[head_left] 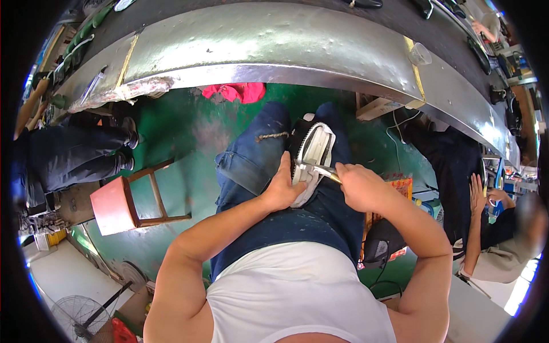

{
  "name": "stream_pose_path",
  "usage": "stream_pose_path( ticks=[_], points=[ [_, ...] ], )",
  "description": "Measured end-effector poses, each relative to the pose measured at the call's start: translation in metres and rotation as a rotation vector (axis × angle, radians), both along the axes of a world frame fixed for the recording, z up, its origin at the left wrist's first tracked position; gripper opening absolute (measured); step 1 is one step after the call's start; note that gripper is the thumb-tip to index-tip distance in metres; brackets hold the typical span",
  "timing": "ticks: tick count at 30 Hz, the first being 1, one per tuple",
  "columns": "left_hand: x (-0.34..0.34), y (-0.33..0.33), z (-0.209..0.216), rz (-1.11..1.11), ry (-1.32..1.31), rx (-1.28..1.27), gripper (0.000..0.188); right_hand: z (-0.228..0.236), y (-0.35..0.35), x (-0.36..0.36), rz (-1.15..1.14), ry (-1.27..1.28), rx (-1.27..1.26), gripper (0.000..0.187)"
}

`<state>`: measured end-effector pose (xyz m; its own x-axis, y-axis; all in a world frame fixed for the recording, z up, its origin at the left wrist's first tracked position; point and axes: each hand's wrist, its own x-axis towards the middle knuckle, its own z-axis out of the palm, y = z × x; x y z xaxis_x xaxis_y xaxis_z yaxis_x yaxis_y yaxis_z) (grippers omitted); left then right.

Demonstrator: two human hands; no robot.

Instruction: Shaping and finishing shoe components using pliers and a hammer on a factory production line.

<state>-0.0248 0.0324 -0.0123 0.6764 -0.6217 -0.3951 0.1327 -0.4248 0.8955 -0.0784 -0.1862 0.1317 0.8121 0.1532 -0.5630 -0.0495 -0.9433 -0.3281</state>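
A: Where is the shoe (320, 141) relative to the grip?
B: Just right of the left hand (280, 188) and ahead of it, on the lap, pale sole up, black upper showing along its left edge. The right hand (360, 186) sits just beyond its right side.

A: State of each grip?
B: Left clamped on the shoe's near left edge: index finger along the side, thumb over the sole, other fingers hidden. Right closed round the handle of a metal tool (323, 170), whose head reaches left across the sole.

A: What stands in the way?
B: The tool covers a strip of sole between the 2 hands; the left thumb hides part of the near edge. Exact contact of the tool's tip: too small to tell.

A: Further out?
B: Blue trousers (246, 154) under and left of the left hand. Ahead of both hands, a pink cloth (237, 91) on the green floor, then a metal-faced bench (257, 51). Well left of the left hand, a stool (114, 206) with a reddish seat. Right of the right hand and nearer the body, a black bag (380, 246). Much further right, a co-worker's raised hand (476, 194); far left, another person's dark trousers (74, 154).
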Motion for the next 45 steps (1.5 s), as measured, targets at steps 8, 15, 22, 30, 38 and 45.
stream_pose_path(
  ticks=[8, 15, 22, 30, 38, 45],
  points=[
    [0.015, -0.009, 0.054, 0.371, 0.900, -0.542, 0.071, -0.018, -0.006, 0.010, 0.137, 0.065, 0.054, 0.021],
    [0.018, -0.032, -0.008, 0.515, 0.020, -0.038, 0.059, -0.080, 0.017, -0.031, -0.205, -0.355, 0.303, 0.027],
    [0.016, -0.022, -0.011, 0.327, -0.311, 0.067, 0.052, -0.052, -0.012, -0.025, -0.122, -0.362, 0.202, 0.042],
    [0.016, -0.015, 0.000, 0.121, -0.634, -0.053, 0.052, -0.075, -0.020, -0.022, -0.217, -0.317, 0.189, 0.034],
    [0.026, -0.006, 0.011, -0.126, -0.542, 0.172, 0.057, -0.021, -0.047, 0.021, -0.454, 0.491, 0.415, 0.024],
    [0.042, -0.014, 0.041, -0.349, -0.372, 0.303, 0.061, -0.066, -0.020, 0.036, -0.344, -0.262, 0.352, 0.037]
  ],
)
